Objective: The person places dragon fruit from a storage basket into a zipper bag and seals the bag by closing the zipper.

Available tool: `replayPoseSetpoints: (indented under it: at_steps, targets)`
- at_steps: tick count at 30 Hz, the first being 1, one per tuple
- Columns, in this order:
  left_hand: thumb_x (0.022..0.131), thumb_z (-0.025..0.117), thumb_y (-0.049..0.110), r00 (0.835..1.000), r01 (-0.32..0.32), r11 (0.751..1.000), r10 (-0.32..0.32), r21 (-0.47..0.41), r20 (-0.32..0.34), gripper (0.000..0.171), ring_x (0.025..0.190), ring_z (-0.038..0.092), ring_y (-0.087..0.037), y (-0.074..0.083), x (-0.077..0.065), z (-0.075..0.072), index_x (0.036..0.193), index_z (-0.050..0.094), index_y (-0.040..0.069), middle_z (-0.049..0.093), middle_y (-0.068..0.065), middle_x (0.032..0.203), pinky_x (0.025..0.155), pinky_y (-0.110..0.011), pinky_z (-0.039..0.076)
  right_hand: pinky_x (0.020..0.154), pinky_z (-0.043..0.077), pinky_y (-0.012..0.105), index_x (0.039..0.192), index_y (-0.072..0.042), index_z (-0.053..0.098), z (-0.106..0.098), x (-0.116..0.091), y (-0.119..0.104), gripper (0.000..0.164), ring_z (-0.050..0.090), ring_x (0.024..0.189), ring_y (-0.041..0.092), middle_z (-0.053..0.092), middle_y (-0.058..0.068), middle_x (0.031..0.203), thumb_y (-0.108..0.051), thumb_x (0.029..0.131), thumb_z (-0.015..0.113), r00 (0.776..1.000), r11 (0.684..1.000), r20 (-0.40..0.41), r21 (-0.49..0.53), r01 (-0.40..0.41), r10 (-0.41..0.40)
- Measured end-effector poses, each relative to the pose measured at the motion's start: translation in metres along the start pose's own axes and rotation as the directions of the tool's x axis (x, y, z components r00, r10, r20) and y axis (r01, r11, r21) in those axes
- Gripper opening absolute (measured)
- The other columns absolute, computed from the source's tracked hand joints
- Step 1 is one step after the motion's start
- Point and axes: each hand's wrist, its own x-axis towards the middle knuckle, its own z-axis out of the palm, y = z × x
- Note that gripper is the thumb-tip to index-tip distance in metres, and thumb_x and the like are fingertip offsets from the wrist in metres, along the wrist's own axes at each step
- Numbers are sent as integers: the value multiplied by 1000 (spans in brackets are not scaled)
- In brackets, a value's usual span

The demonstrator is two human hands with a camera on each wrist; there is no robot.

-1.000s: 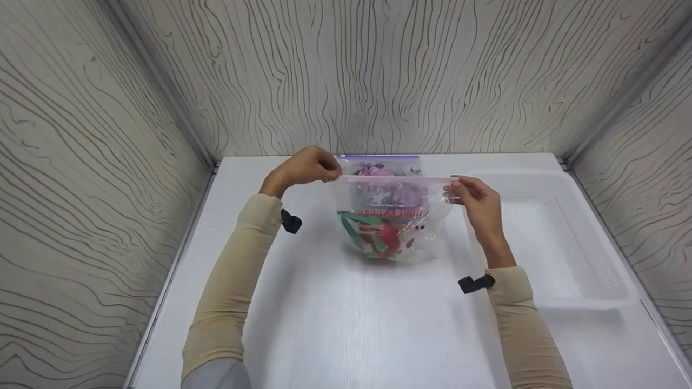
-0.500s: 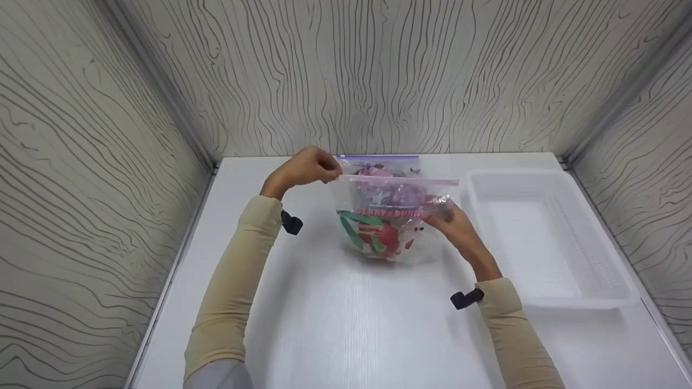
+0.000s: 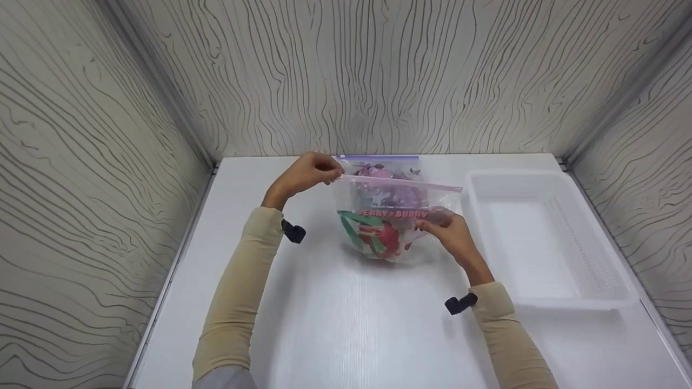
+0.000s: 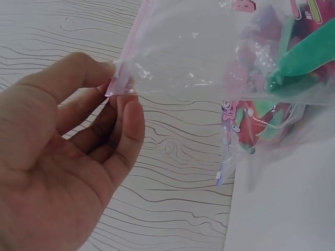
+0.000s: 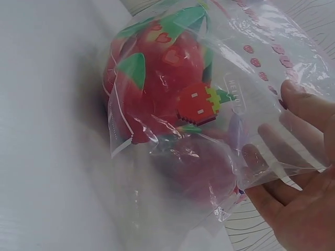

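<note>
A clear zip bag (image 3: 373, 208) with a pink closure strip and "BERRY" lettering stands on the white table, a red and green item (image 5: 162, 63) low inside it. My left hand (image 3: 305, 174) pinches the left corner of its pink strip (image 4: 123, 73) between thumb and fingertips. Lower on the opposite side, my right hand (image 3: 451, 232) holds the clear film, thumb (image 5: 309, 104) in front and fingers behind. Just behind is a second zip bag (image 3: 378, 158) with a purple strip and pinkish contents, partly covered by the front bag.
A white plastic basket (image 3: 551, 301) stands on the table (image 3: 324, 324) to the right, close to my right hand. Wood-grain panels (image 3: 357, 81) enclose the back and both sides.
My right hand has let go of the pink strip's right end and moved down and inward to the bag's side. The strip's right end dips slightly. My left hand keeps its pinch.
</note>
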Motion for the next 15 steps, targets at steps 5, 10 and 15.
replayPoseSetpoints:
  at_steps: [5,10,15]
  targets:
    - [104,71,29,996,-32,986,17,-161,-89,34,110,68,-32,-23,-9,17,128,73,5,72,-12,121,101,-46,60,91,55,16,141,2,63,1,2,1,57,70,105,7,73,17,131,-28,96,81,999,1000,-29,-6,-25,25]
    - [96,78,35,996,38,964,-59,-264,-72,60,134,59,-32,-59,-27,51,147,59,12,64,-8,141,118,-56,48,90,55,15,139,3,65,2,4,1,59,68,107,7,73,16,131,-33,96,82,998,999,-54,-26,-35,34]
    - [89,84,27,993,122,941,-118,-316,31,87,151,47,-34,-90,-40,90,163,39,15,50,-9,160,124,-54,41,87,56,16,133,4,69,3,5,1,53,69,98,2,78,3,113,-30,95,83,998,1000,-62,-4,-11,11]
